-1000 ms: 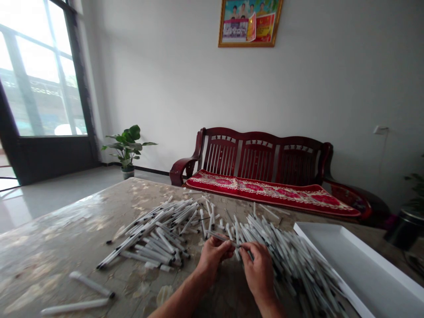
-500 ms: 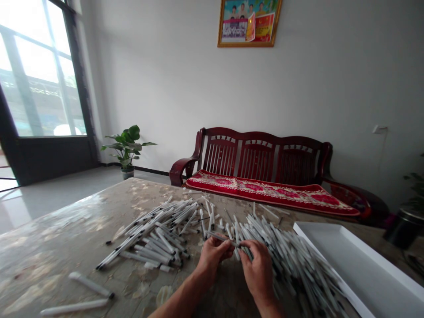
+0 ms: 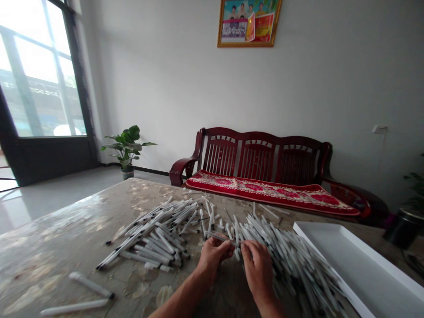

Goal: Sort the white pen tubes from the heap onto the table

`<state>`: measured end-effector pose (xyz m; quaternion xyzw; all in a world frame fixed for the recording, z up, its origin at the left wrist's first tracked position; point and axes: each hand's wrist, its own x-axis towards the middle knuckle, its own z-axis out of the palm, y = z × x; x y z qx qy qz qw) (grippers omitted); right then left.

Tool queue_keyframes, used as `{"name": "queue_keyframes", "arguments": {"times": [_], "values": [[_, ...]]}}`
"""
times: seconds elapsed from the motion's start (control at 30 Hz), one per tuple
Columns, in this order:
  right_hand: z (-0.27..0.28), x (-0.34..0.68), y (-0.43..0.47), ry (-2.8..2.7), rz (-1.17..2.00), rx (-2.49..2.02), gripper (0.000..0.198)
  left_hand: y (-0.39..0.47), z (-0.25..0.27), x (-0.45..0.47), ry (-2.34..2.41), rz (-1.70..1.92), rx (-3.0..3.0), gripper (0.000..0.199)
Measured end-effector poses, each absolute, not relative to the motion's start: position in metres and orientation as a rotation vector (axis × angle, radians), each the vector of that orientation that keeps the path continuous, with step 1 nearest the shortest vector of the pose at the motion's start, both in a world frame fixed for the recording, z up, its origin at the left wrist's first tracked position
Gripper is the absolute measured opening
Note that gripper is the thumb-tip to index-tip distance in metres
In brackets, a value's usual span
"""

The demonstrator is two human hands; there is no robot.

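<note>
A slim whitish pen (image 3: 218, 237) lies nearly level between my two hands, above the table. My left hand (image 3: 213, 254) is closed round its barrel, thumb on top. At the pen's right end, the fingers of my right hand (image 3: 256, 260) are pinched together; the tip there is hidden by them. To the left lies a heap of white pens with black ends (image 3: 162, 236). A second, larger heap of white pens (image 3: 291, 251) spreads right of my right hand. Short white caps (image 3: 221, 223) and loose pens are scattered between the heaps.
The stone-patterned table (image 3: 132, 289) carries two separate pens (image 3: 91, 286) at the front left. A shallow white box (image 3: 326, 260) stands at the right. Beyond the table is a wooden bench (image 3: 256, 154) with a red cushion (image 3: 271, 191); a potted plant (image 3: 127, 148) stands left.
My right hand's fingers have shifted slightly and drawn closer together at the pen's right end. The left hand and the heaps look unmoved.
</note>
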<state>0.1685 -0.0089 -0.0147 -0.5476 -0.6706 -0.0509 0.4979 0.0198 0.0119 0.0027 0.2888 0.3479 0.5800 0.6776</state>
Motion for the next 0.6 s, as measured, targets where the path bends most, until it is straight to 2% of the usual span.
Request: {"name": "queue_keyframes", "arguments": {"times": [0.1,0.33,0.6], "values": [[-0.0164,0.1692,-0.0074,-1.624,-0.146,-1.346,0.036,0.0120,0.0028,0.0209,0.790,1.309,0.645,0.051],[-0.0192,0.1769,-0.0031,-1.650,-0.238,-1.363,0.023,0.0158,0.0027,0.0170,0.809,1.355,0.597,0.051],[-0.0152,0.1745,-0.0092,-1.688,-0.309,-1.427,0.025,0.0144,0.0013,0.0181,0.810,1.342,0.622,0.050]]}}
